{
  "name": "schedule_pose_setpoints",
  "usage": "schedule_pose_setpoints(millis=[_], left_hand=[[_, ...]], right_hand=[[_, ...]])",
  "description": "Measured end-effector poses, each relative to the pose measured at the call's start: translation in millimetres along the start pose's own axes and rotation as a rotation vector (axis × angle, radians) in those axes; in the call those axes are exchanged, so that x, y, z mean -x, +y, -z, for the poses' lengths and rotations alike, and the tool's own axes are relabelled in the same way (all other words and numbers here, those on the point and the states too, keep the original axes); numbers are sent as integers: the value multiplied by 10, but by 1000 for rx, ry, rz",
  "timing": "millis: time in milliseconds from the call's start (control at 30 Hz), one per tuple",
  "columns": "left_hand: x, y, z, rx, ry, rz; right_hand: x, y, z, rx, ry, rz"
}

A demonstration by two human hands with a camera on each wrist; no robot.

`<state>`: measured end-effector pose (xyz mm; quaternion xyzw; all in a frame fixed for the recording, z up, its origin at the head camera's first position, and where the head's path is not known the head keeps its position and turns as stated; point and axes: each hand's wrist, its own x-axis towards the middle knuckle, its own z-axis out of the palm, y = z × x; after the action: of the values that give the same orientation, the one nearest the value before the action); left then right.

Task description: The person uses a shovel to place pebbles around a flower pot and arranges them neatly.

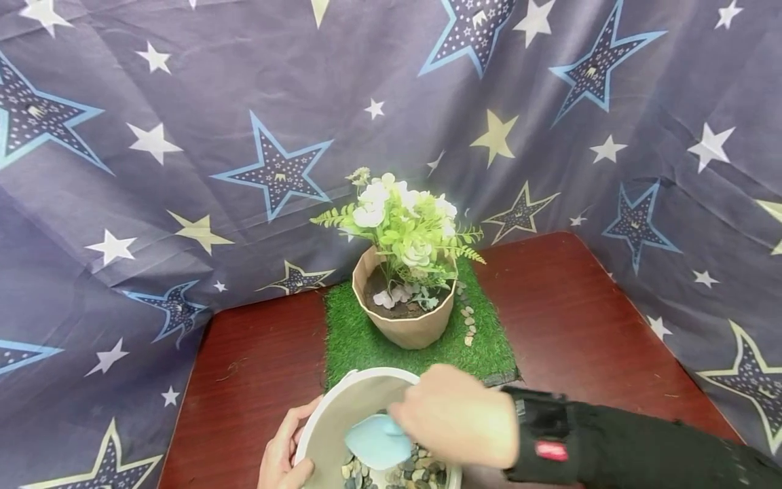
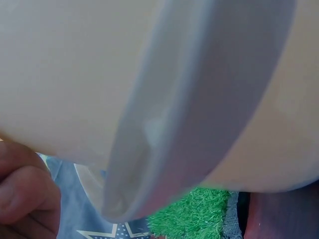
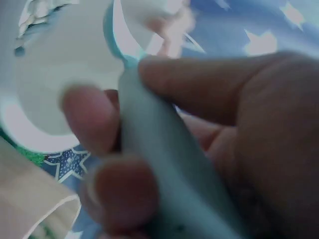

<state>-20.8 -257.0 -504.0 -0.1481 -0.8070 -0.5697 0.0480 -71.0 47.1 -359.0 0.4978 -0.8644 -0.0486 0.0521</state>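
Bottom centre of head view: left hand (image 1: 284, 448) grips bucket (image 1: 316, 415) at its rim, presumably to steady it, while right hand (image 1: 455, 413) has fingers curled round scoop (image 1: 377, 445), likely for control, inside bucket by pebbles (image 1: 421, 467).

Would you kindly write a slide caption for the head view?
Left hand grips a white bucket of pebbles; right hand holds a light-blue scoop inside it.

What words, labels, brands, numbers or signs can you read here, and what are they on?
No text is readable.
Red label on the black wristband: pale marks, too blurred to read.
Star-printed cloth: small crown-like emblems, no visible lettering.
Light-blue scoop, white bucket: no visible lettering.
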Motion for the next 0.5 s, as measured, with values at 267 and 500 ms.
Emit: schedule_pose_setpoints(millis=[267,500], left_hand=[[70,10,23,-44,61,9],[37,-41,34,-47,52,-45]], right_hand=[[-777,-780,-298,462,-41,-64],[-1183,-925,-568,513,-229,-63]])
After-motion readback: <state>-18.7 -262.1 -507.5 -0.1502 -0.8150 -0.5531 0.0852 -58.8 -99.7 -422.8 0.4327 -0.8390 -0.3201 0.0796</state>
